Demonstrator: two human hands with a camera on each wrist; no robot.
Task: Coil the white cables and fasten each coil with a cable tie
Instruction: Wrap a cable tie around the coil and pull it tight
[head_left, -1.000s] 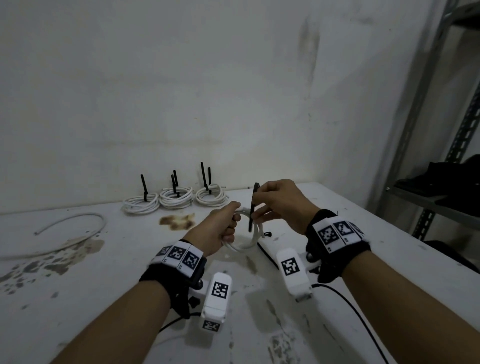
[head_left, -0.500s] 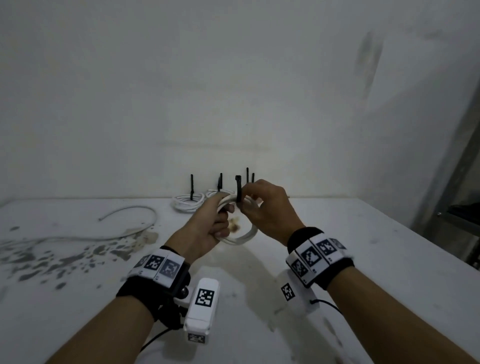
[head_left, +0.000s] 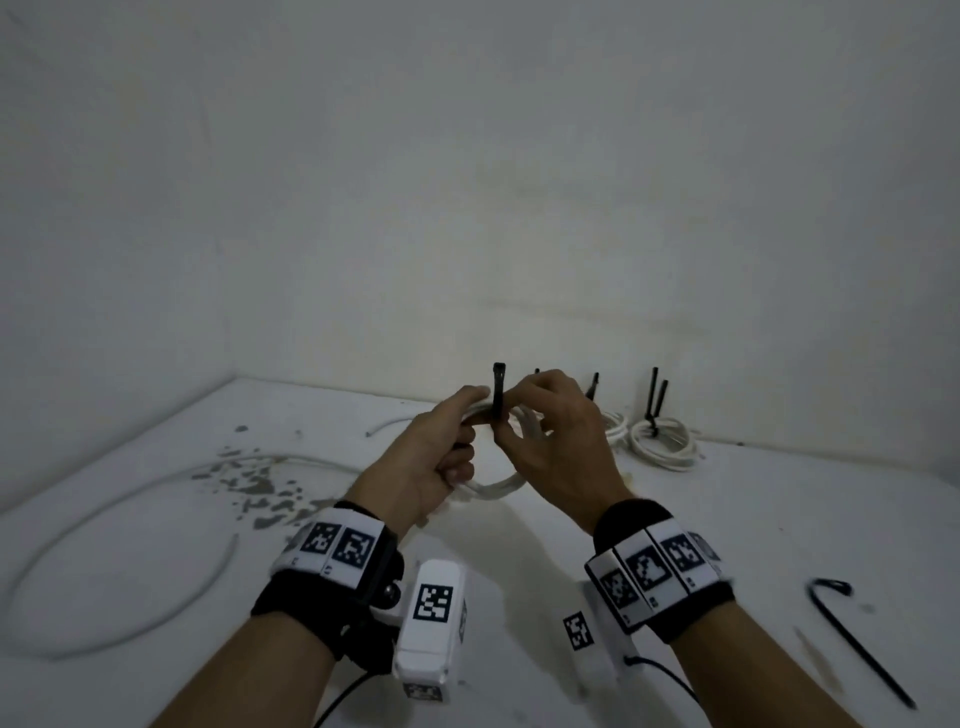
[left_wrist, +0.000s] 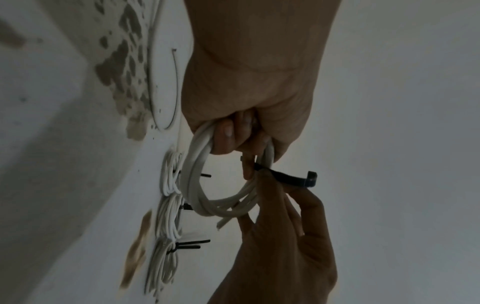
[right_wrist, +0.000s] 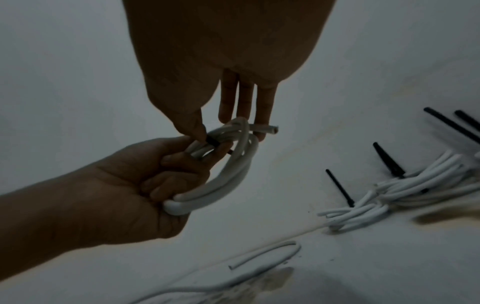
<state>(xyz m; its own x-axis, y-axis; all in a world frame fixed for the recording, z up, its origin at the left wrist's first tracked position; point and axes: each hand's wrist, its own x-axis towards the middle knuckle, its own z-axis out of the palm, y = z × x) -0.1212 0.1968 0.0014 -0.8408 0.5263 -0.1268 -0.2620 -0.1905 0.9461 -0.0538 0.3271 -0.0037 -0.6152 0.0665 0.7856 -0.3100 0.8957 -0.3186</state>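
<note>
The coiled cable (head_left: 493, 486) is white, crossed by a black cable tie (head_left: 498, 395). The finished coils (head_left: 662, 447) are white with black ties. The desk (head_left: 675, 519) is white, flecked with grey-brown patches. The wristbands (head_left: 332, 551) are black, bearing black-and-white square markers.

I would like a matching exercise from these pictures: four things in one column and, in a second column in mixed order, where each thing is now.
Things:
1. cable coil
2. black cable tie
3. spare cable tie
4. loose cable

Places:
A. lies uncoiled on the table, on the left
B. gripped in the left hand
C. lies alone on the table, on the right
D. pinched by the right hand against the coil, head end up

Pairs: 1-B, 2-D, 3-C, 4-A
</note>
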